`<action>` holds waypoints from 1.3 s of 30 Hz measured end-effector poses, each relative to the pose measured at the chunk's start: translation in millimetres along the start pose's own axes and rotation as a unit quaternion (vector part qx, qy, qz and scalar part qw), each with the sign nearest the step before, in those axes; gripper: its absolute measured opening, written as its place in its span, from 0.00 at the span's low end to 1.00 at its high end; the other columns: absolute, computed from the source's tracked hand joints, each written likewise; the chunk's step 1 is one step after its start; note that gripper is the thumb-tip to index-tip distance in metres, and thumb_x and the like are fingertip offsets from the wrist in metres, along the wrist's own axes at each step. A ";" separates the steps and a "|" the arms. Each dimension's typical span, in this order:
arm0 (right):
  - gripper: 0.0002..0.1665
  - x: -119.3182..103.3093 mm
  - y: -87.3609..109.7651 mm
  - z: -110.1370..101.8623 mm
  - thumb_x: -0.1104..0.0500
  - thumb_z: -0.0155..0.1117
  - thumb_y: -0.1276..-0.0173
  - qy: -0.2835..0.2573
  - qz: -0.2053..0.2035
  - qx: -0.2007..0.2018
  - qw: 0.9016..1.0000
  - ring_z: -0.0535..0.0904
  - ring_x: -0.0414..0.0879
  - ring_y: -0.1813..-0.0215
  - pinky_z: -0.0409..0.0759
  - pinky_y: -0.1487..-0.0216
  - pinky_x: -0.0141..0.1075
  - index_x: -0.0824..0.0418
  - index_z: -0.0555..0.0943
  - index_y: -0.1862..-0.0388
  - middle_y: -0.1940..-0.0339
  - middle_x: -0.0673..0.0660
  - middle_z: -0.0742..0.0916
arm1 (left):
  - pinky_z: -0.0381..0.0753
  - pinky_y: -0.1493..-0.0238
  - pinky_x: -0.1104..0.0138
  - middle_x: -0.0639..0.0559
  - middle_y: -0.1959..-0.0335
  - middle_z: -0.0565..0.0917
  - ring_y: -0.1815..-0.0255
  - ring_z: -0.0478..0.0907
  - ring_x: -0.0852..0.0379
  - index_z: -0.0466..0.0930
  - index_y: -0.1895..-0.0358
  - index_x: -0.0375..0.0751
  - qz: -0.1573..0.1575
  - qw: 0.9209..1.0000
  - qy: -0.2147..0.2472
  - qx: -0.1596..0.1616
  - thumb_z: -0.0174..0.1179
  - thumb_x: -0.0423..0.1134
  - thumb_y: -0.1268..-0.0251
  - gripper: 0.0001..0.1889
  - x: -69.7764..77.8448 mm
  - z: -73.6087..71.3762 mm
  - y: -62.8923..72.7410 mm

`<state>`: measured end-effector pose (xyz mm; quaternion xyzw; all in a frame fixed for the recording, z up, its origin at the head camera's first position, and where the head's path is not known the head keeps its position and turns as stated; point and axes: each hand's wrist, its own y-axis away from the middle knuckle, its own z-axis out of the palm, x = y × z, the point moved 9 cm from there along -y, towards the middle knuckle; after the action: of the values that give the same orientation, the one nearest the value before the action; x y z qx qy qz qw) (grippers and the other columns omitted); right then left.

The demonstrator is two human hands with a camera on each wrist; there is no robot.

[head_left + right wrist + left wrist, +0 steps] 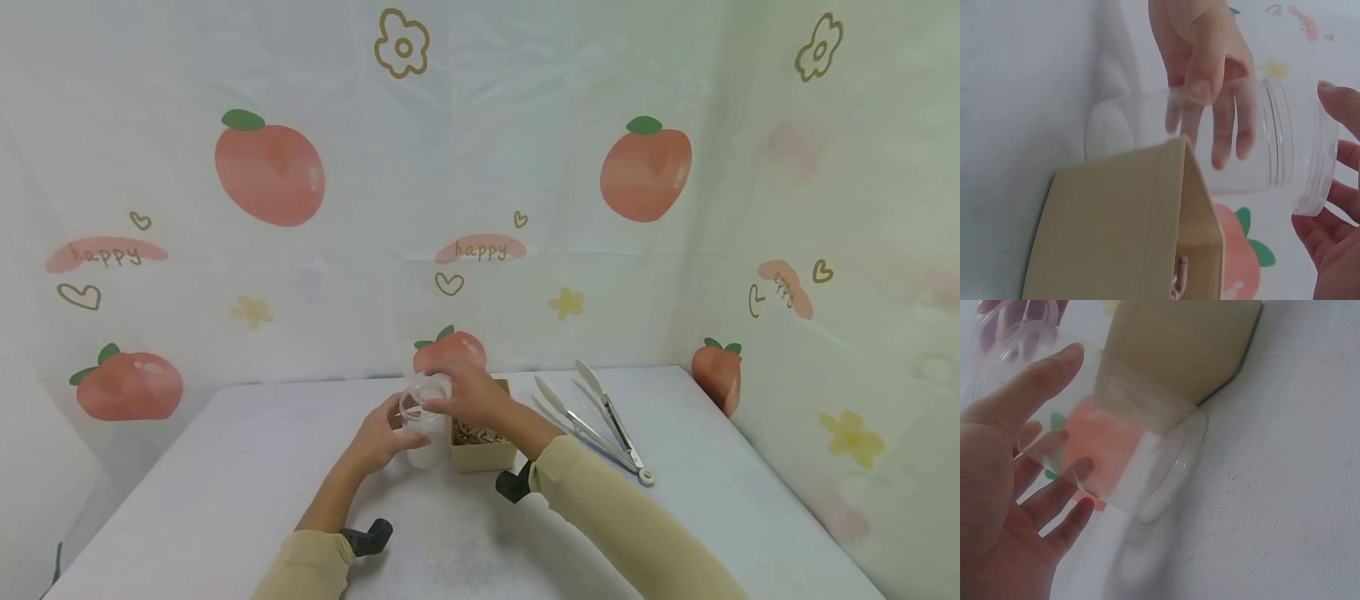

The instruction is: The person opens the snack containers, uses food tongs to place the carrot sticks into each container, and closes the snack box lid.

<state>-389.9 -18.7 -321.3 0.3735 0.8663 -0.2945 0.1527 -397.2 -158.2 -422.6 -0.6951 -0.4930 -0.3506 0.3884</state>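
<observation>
A clear plastic jar point(427, 450) stands upright on the table, and nothing shows through its wall but the backdrop and fingers. My left hand point(378, 439) grips it from the left, thumb on the near side and fingers round the far side. Above the mouth, my right hand point(471, 395) holds the clear round lid point(1319, 165) by its edge between thumb and fingers. In the right wrist view a narrow gap separates the lid from the jar's threaded neck point(1277, 134).
Just right of the jar is a beige open-topped box point(483, 458) with small brown pieces point(474, 434) inside, partly covered by my right arm. Farther right lie metal tongs point(611, 417) with white tips, spread apart. A patterned backdrop point(345, 292) rises behind the table.
</observation>
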 end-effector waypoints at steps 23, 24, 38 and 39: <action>0.27 22.7 43.8 -31.6 0.52 0.74 0.40 -0.047 0.032 0.022 0.998 0.77 0.48 0.44 0.75 0.44 0.45 0.59 0.80 0.44 0.45 0.53 0.82 | 0.68 0.39 0.45 0.46 0.35 0.75 0.38 0.73 0.42 0.67 0.32 0.44 0.014 1.000 -0.007 0.004 0.75 0.40 0.50 0.40 2.2 0.5 0.3; 0.27 22.2 46.3 -32.7 0.52 0.74 0.40 -0.051 0.035 0.021 0.998 0.77 0.48 0.44 0.75 0.44 0.46 0.59 0.80 0.44 0.45 0.53 0.82 | 0.68 0.39 0.45 0.46 0.36 0.75 0.38 0.73 0.42 0.67 0.32 0.44 0.016 1.000 -0.009 0.005 0.75 0.40 0.50 0.40 2.2 0.4 -0.1; 0.26 34.9 71.5 -37.1 0.50 0.71 0.37 -0.087 0.029 -0.016 0.996 0.79 0.52 0.46 0.76 0.45 0.47 0.60 0.80 0.44 0.47 0.55 0.84 | 0.68 0.39 0.46 0.46 0.35 0.75 0.38 0.73 0.42 0.65 0.31 0.43 0.014 1.000 -0.020 0.006 0.76 0.41 0.50 0.41 0.0 0.6 -1.6; 0.26 34.3 73.6 -37.4 0.50 0.71 0.37 -0.096 0.024 -0.018 0.995 0.78 0.53 0.46 0.75 0.45 0.49 0.61 0.79 0.44 0.47 0.56 0.84 | 0.68 0.39 0.46 0.45 0.35 0.75 0.38 0.73 0.42 0.66 0.31 0.43 0.016 1.000 -0.020 0.006 0.76 0.41 0.51 0.41 0.1 0.6 -1.8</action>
<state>-360.4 64.1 -338.0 0.3618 0.8436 -0.3093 0.2486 -398.9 -157.3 -422.4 -0.7072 -0.4919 -0.3277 0.3879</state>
